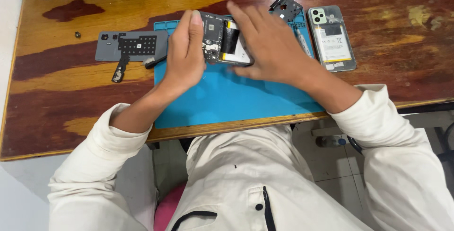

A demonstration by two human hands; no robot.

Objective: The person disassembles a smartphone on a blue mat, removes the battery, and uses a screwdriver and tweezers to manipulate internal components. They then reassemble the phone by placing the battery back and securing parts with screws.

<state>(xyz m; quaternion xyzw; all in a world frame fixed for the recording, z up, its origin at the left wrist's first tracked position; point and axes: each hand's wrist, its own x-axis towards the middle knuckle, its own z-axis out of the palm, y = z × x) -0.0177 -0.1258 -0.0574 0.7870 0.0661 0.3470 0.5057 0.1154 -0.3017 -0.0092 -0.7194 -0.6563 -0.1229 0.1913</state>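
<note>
Left hand point(185, 53), right hand point(270, 46) pinching opened phone point(226, 39) over blue mat point(227, 96); clear case point(331, 39) holds phone back.

Worn wooden table point(71, 98), bearing blue mat point(227, 98), grey back cover point(132, 45), clear phone case point(332, 38), small black screw point(77, 34).

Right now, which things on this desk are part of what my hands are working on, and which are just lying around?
In hand:
- opened phone, held between left hand and right hand
- blue mat beneath

Lying about:
- grey back cover
- black bracket
- second phone with clear back
- small screw
</note>
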